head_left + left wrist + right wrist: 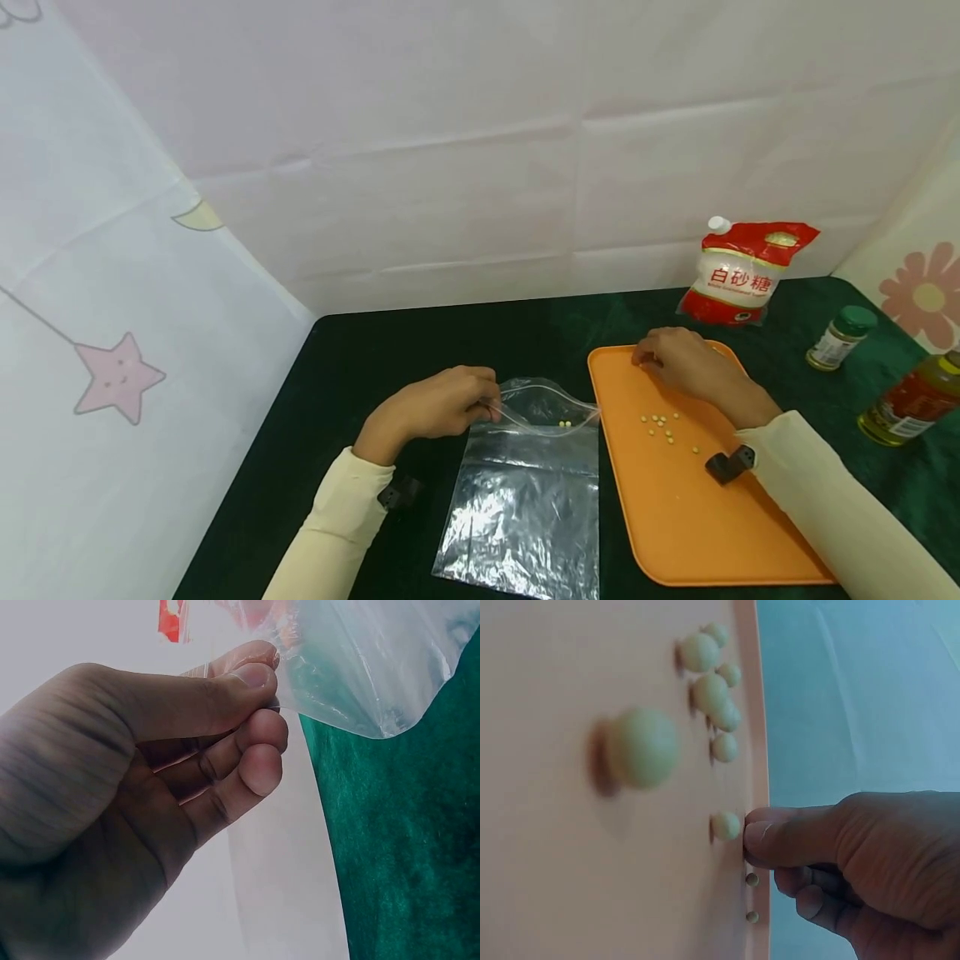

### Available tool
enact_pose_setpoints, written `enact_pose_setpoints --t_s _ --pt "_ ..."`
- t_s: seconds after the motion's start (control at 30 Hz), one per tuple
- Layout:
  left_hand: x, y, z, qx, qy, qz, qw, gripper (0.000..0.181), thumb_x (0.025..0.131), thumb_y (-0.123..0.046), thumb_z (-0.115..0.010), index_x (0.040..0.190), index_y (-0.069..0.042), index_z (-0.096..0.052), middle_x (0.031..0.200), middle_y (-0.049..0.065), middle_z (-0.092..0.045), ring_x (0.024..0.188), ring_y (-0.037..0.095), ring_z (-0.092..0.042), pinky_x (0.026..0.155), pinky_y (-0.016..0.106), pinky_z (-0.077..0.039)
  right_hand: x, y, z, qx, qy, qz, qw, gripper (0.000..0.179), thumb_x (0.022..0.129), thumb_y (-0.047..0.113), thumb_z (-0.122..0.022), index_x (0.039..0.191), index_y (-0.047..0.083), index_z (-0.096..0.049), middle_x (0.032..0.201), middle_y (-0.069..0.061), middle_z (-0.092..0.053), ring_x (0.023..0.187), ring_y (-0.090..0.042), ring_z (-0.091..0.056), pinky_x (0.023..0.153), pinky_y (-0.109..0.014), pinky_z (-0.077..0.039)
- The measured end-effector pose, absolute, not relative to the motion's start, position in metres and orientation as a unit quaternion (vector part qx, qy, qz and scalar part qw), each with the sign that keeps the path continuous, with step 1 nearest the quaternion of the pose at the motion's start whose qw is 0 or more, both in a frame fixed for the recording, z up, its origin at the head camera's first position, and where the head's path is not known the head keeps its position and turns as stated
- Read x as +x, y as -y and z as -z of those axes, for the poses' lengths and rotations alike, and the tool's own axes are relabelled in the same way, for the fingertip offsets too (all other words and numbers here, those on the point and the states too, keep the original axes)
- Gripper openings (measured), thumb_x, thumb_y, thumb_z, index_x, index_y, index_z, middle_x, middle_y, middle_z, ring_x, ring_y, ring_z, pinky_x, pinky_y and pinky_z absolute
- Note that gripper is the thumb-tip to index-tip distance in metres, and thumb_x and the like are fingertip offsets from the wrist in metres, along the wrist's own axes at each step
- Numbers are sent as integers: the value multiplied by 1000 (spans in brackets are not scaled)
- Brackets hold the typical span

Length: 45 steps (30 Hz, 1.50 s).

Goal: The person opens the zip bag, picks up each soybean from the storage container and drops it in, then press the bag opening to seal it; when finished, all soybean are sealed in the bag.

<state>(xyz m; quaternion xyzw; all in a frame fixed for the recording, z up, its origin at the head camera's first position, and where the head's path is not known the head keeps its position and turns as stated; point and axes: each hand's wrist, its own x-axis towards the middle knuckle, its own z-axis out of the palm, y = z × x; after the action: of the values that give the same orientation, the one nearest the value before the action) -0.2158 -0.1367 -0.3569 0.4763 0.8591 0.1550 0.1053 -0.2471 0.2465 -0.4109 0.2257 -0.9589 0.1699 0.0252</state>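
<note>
A clear zip-lock bag (525, 517) lies on the dark green table with its mouth spread apart. My left hand (438, 404) pinches the left edge of the mouth between thumb and index finger (253, 675). A few small, round, pale-yellow beans (565, 423) show inside, near the mouth. To the right, an orange tray (675, 542) carries several more beans (660, 420). My right hand (690, 367) is over the tray's far end. In the right wrist view its thumb (761, 836) and index fingertip meet beside a bean (726, 826); anything between them is hidden.
Behind the tray stands a red and white sugar pouch (731, 279) with a white cap. A green-capped jar (838, 340) and a bottle of yellow liquid (911, 404) stand on the right. A pale cloth wall (450, 167) rises behind the table.
</note>
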Motion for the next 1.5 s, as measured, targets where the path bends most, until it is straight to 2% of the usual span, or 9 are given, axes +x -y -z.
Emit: enact_pose_setpoints --t_s 0.3,0.47,0.6,0.77,0.87,1.0,1.13,1.27,1.5 --pt "-216 136 358 473 -861 -150 109 9 95 -3 -68 100 -9 -73 96 -3 -59 87 5 -58 77 18 -51 -237 -230 396 249 921 -296 45 12 93 17 -74 103 24 -76 92 11 -67 79 -14 -56 70 -30 -51" --pt "-216 136 358 472 -862 -149 108 9 95 -3 -68 99 -9 -73 95 -3 -58 86 4 -58 76 18 -51 -216 -202 378 311 876 -368 15 14 94 20 -73 104 30 -75 95 16 -68 79 -12 -59 68 -30 -53" --pt "-216 136 357 472 -862 -149 107 8 95 -3 -68 99 -9 -73 95 -4 -57 85 3 -57 75 18 -51 -204 -181 371 374 852 -366 -11 15 95 21 -72 105 31 -75 94 16 -66 74 -9 -58 62 -29 -51" --pt "-217 136 356 472 -862 -150 107 8 95 -4 -68 98 -9 -73 94 -4 -57 84 4 -57 74 19 -51 -197 -171 369 415 841 -345 -32 17 95 21 -71 107 32 -75 98 17 -65 74 -7 -56 63 -29 -51" --pt "-216 136 357 469 -864 -148 110 8 96 -4 -68 99 -9 -73 95 -4 -57 84 3 -57 75 19 -51 -199 -179 363 395 854 -337 -21 16 96 21 -70 107 32 -75 98 17 -66 74 -7 -56 63 -28 -51" --pt "-217 136 359 469 -864 -144 113 9 96 -4 -68 100 -10 -73 95 -6 -56 85 2 -57 75 18 -51 -205 -204 351 320 899 -297 38 13 96 18 -71 105 26 -76 94 15 -67 76 -11 -56 66 -28 -50" --pt "-216 135 358 473 -862 -144 109 9 95 -4 -68 99 -11 -72 94 -6 -56 85 2 -57 76 17 -51 -214 -233 344 235 936 -253 65 11 95 14 -72 105 19 -75 94 8 -69 80 -16 -57 74 -35 -53" --pt "-215 135 357 482 -857 -150 104 8 95 -4 -68 99 -10 -72 93 -5 -56 85 3 -58 76 17 -51 -227 -259 349 206 954 -207 66 10 94 9 -72 103 14 -75 94 1 -70 80 -20 -59 74 -41 -55" --pt "-212 136 354 480 -859 -145 103 8 96 -5 -68 99 -10 -72 93 -5 -56 84 2 -57 75 17 -50 -255 -281 374 204 968 -145 19 7 88 4 -76 93 9 -74 86 -2 -67 76 -21 -57 73 -43 -55"
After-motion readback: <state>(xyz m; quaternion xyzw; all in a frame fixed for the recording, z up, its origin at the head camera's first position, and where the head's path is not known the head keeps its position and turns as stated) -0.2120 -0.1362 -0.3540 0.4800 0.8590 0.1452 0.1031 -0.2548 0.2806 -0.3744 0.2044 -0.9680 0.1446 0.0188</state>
